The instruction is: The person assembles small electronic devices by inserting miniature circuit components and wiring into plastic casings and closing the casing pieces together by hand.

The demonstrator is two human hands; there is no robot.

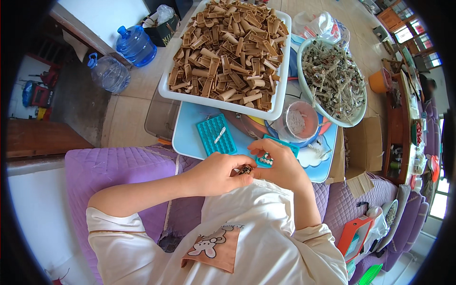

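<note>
Both hands' grip (pixel 247 170) pinching small brown part (pixel 246 169) between fingertips.

Two blue water jugs (pixel 136 45) (pixel 109 72) on the floor, upper left. Clear plastic bag (pixel 319 24) behind the bowl, top centre-right. Open brown cardboard box (pixel 363 145) beside the blue table, right. No labels, signs or screens discernible.

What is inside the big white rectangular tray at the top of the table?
The white tray holds a heap of small brown plastic parts, tube-like and flat pieces mixed together. They cover its floor completely, so anything lying under the heap cannot be seen.
</note>
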